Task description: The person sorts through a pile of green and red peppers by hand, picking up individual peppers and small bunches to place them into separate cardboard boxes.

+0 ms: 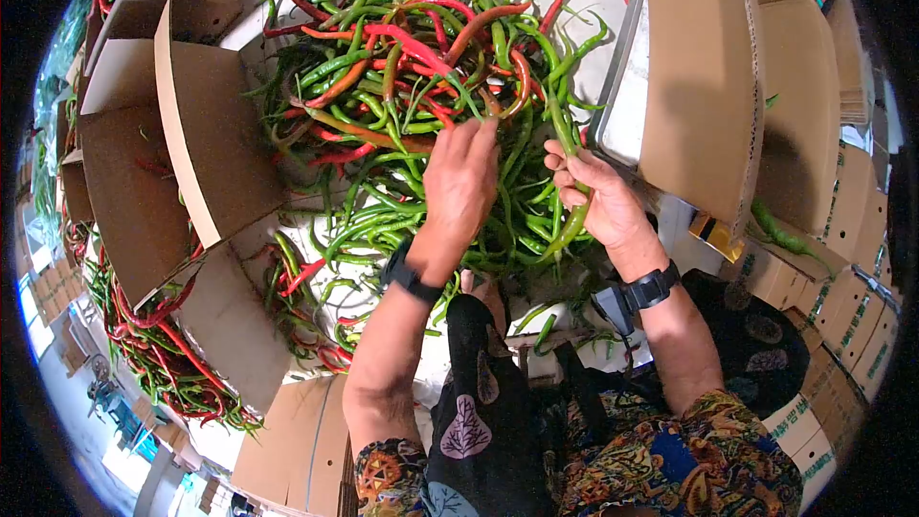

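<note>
A large heap of long red and green chili peppers [383, 196] lies on a white surface in front of me. My left hand [462, 177] reaches over its middle, fingertips pinched at the green stem end of a long red chili pepper [410, 42]. To its right, my right hand [605, 199] is closed on green chili peppers [559, 120]. They stick out above and below the fingers; whether it is one or more I cannot make out. Dark bands circle both wrists.
Open cardboard boxes stand on both sides, a brown box [225, 124] at left and another box [704, 77] at right. More peppers [168, 354] lie at lower left. A green pepper [780, 230] rests in a right-hand box. Stacked cartons [866, 316] line the right edge.
</note>
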Tool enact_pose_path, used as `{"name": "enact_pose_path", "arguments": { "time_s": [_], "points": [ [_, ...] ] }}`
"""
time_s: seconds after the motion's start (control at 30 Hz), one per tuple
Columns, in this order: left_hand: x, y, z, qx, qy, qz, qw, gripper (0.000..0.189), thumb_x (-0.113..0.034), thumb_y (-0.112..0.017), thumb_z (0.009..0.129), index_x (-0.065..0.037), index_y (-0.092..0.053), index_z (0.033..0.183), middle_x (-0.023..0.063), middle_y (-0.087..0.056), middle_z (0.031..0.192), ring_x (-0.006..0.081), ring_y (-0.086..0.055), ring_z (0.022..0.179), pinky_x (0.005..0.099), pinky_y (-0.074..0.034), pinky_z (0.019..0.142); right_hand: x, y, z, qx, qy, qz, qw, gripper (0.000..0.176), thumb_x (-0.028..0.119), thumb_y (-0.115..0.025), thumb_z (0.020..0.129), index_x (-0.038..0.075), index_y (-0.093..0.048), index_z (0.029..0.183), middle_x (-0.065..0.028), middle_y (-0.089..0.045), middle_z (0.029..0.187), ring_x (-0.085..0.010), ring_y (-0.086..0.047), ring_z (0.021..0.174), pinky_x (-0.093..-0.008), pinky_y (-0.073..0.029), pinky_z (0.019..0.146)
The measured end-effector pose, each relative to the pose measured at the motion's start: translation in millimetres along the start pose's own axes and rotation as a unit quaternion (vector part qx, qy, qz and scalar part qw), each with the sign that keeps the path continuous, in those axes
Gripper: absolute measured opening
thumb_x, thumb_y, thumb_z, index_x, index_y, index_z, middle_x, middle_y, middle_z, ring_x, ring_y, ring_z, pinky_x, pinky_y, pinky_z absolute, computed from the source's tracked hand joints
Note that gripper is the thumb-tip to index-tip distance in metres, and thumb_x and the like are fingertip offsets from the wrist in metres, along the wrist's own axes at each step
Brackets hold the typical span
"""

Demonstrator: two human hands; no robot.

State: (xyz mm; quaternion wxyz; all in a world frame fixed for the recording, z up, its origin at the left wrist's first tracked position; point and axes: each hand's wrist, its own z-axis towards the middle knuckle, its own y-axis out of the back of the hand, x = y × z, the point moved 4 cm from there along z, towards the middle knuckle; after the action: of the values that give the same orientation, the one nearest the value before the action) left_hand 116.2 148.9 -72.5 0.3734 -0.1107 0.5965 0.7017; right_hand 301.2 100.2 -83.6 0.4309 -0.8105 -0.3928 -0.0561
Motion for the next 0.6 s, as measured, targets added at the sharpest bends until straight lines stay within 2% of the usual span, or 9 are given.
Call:
{"name": "enact_pose_path", "arguments": {
  "time_s": [0.03,0.1,0.2,0.3,0.37,0.4,0.5,0.53,0.6],
  "points": [
    [4.9,-18.5,8.7,0.017,-0.03,0.058,0.998,0.042,-0.005,-0.065,0.075,-0.003,-0.057,0.116,0.0127,-0.061,0.097,0.0303,-0.056,0.085,0.0398,-0.048,0.077,-2.0,6.3,0.1,-0.018,-0.014,0.004,1.0,0.029,0.015,-0.063,0.09,-0.001,-0.061,0.113,-0.0076,-0.06,0.102,-0.0075,-0.052,0.079,-0.02,-0.043,0.061],
    [13.5,-41.5,17.1,0.085,-0.023,0.141,0.986,0.037,-0.006,-0.063,0.075,-0.004,-0.057,0.112,0.01,-0.057,0.088,0.0286,-0.053,0.082,0.0394,-0.045,0.07,-6.6,13.9,1.9,-0.049,-0.042,0.013,0.998,0.029,0.016,-0.064,0.089,-0.001,-0.061,0.112,-0.0086,-0.061,0.103,-0.0085,-0.053,0.08,-0.0198,-0.043,0.062],
    [-12.1,-31.1,9.2,0.041,-0.041,0.045,0.997,0.024,-0.006,-0.063,0.076,-0.006,-0.059,0.1,0.0088,-0.051,0.076,0.0285,-0.05,0.074,0.0385,-0.039,0.063,-0.9,19.6,3.6,-0.068,-0.021,-0.02,0.997,0.026,0.02,-0.066,0.088,0.004,-0.062,0.108,-0.0047,-0.063,0.1,-0.0098,-0.056,0.083,-0.0213,-0.043,0.067],
    [-44.2,-3.4,-9.2,0.007,0.03,-0.125,0.992,0.026,0.001,-0.062,0.072,-0.004,-0.061,0.097,0.0114,-0.056,0.083,0.0309,-0.052,0.077,0.0409,-0.043,0.068,4.9,8.8,7.2,-0.062,-0.001,-0.056,0.997,0.026,0.024,-0.067,0.087,0.008,-0.063,0.107,-0.0013,-0.065,0.096,-0.0094,-0.057,0.084,-0.0243,-0.042,0.073],
    [-53.4,-4.6,-27.1,0.045,0.05,-0.144,0.987,0.028,0.001,-0.064,0.073,-0.005,-0.062,0.1,0.012,-0.057,0.086,0.0322,-0.054,0.079,0.0405,-0.046,0.07,7.0,0.5,9.1,-0.048,-0.012,-0.076,0.996,0.026,0.025,-0.068,0.087,0.009,-0.063,0.106,-0.001,-0.065,0.094,-0.0094,-0.057,0.084,-0.0252,-0.041,0.075],
    [-56.5,-3.0,-28.3,0.061,0.046,-0.137,0.988,0.029,-0.001,-0.066,0.072,-0.005,-0.062,0.1,0.0125,-0.057,0.085,0.0325,-0.054,0.078,0.041,-0.047,0.068,9.6,-4.3,8.5,-0.033,-0.021,-0.09,0.995,0.023,0.022,-0.068,0.086,0.008,-0.062,0.104,0.0001,-0.063,0.09,-0.01,-0.056,0.084,-0.0262,-0.041,0.077],
    [-52.1,9.9,-13.6,0.087,-0.008,-0.158,0.984,0.031,-0.002,-0.067,0.071,-0.004,-0.062,0.101,0.0132,-0.057,0.084,0.033,-0.055,0.076,0.0422,-0.047,0.066,17.4,-10.4,10.8,-0.002,0.032,-0.127,0.991,0.02,0.017,-0.067,0.085,0.007,-0.062,0.102,0.0001,-0.061,0.087,-0.0111,-0.056,0.084,-0.0262,-0.041,0.078],
    [-54.6,28.2,5.4,0.048,0.001,-0.142,0.989,0.031,-0.002,-0.068,0.071,-0.003,-0.061,0.101,0.0144,-0.058,0.086,0.0335,-0.055,0.074,0.0431,-0.047,0.064,18.5,-11.9,9.0,-0.031,0.046,-0.134,0.989,0.019,0.013,-0.066,0.084,0.006,-0.061,0.1,-0.001,-0.06,0.086,-0.0122,-0.056,0.082,-0.0268,-0.041,0.078],
    [-45.6,49.8,45.8,-0.029,-0.008,-0.074,0.997,0.03,-0.001,-0.067,0.075,-0.004,-0.063,0.104,0.0152,-0.061,0.089,0.0335,-0.058,0.079,0.0401,-0.049,0.07,16.7,-13.1,4.1,0.002,0.043,-0.109,0.993,0.018,0.013,-0.066,0.084,0.005,-0.06,0.099,-0.0015,-0.06,0.085,-0.0127,-0.056,0.081,-0.0271,-0.041,0.078]
  ]
}}
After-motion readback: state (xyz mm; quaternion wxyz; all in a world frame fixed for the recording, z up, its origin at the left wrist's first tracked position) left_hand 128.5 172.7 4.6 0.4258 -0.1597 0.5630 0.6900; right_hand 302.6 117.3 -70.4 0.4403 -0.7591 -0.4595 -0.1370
